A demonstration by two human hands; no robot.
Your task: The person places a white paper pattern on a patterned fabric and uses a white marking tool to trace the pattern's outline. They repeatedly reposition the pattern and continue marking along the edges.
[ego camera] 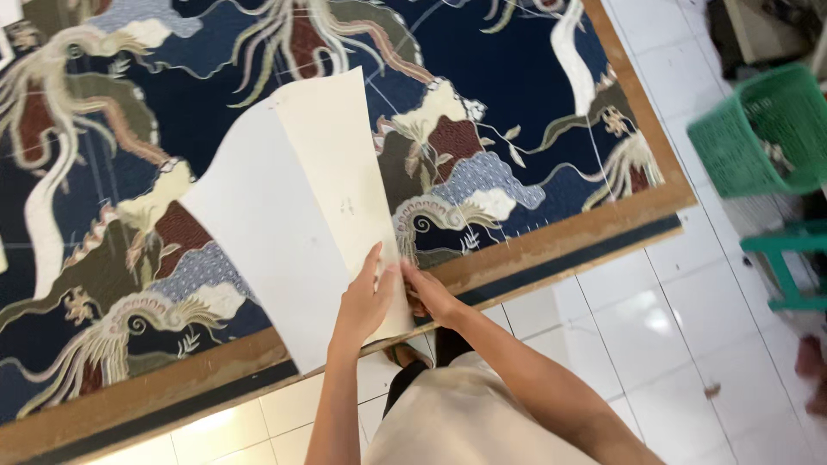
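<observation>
White floor tiles (637, 319) run beneath a wooden counter (551, 245) spread with dark blue batik cloth (482, 77), its pattern a swirl of cream plumes, rust-red patches and olive leaves. On the cloth, left of centre, lies a white paper pattern piece (258, 232), wide and curved along its upper left edge, its lower end reaching past the counter's front rim. Overlapping its right side is a narrower cream paper pattern piece (332, 146), which tapers down toward the counter's edge.

A person standing at the counter, seen from above, has both hands at the lower end of the cream piece. The left hand (366, 301) rests flat on the paper, its fingers (372, 258) extended and close together, pressing down rather than gripping. Just beside it, the right hand (431, 297) meets the paper's lower right edge at the counter rim; its fingers (412, 275) lie narrow against that edge, and whether they pinch the sheet or only touch it cannot be told. The two hands nearly touch.

Below them, pale clothing (457, 413) covers the person's front, with a foot (405, 353) showing on the tiles. Far right, a green plastic basket (762, 129) sits on a green stool (788, 258), well apart from the counter.
</observation>
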